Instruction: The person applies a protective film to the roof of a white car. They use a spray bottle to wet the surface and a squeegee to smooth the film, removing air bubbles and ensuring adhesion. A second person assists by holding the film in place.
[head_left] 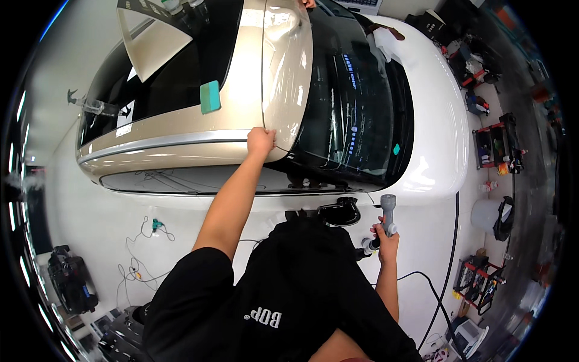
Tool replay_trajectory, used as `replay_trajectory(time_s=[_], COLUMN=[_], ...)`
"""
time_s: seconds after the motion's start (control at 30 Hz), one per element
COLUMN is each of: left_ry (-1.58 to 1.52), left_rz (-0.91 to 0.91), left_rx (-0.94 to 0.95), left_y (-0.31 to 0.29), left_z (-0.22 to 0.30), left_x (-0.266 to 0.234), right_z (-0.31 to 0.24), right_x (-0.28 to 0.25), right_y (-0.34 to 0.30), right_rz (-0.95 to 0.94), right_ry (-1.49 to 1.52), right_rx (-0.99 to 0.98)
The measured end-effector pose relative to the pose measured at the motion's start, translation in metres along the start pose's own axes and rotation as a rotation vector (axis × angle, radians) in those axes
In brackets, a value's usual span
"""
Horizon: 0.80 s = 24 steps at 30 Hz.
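We see the left hand (261, 142) up on the car, with its fingers curled in, close to a fist. It rests on the edge of the tan roof (288, 72), by the end of the silver strip (181, 140). Its fingertips are hidden, so we cannot tell if they pinch anything. At 4 o'clock from it, we see the right hand (387, 236). That hand is wrapped around a grey tool (388, 205), and the tool's wide end points to 12 o'clock.

Now we look further out. Between 10 and 11 o'clock from the left hand, a green card (210, 97) lies on the roof. Farther that same way, we find a bent cream sheet (155, 51) on the dark glass. Just past 9 o'clock, a clear spray bottle (99, 107) lies on its side. The windshield (344, 102) is at 2 o'clock, and the white hood (439, 120) is past it, near 3.

From the right hand, the black mirror (341, 212) is at 10 o'clock. A black hose (455, 241) runs along the floor at 3 o'clock, and a red and black cart (480, 280) stands at 4. At the very top, by 12 o'clock, we spot another person's fingers (309, 3) on the car.
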<state>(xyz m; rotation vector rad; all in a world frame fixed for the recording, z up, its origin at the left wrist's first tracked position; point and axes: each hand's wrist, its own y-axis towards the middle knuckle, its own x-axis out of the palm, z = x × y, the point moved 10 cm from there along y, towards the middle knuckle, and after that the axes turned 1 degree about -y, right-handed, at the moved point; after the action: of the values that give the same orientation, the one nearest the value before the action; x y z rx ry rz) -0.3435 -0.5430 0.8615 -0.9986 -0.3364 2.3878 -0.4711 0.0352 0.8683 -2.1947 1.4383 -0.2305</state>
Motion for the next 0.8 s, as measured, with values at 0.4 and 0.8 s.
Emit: replay_trajectory(time_s=[0.4,0.8], left_ry=[-0.149,0.517], left_rz=[-0.081,-0.052], left_rx=[-0.069,0.02], left_y=[-0.018,-0.006], left_z=[-0.018,0.014], left_x=[0.006,-0.001], right_z=[0.01,-0.005], right_x=[0.014,0.032], right_y=[-0.012,-0.001], right_rz=[-0.067,-0.115], right_ry=[-0.096,-0.199], right_rx=[0.08,0.104])
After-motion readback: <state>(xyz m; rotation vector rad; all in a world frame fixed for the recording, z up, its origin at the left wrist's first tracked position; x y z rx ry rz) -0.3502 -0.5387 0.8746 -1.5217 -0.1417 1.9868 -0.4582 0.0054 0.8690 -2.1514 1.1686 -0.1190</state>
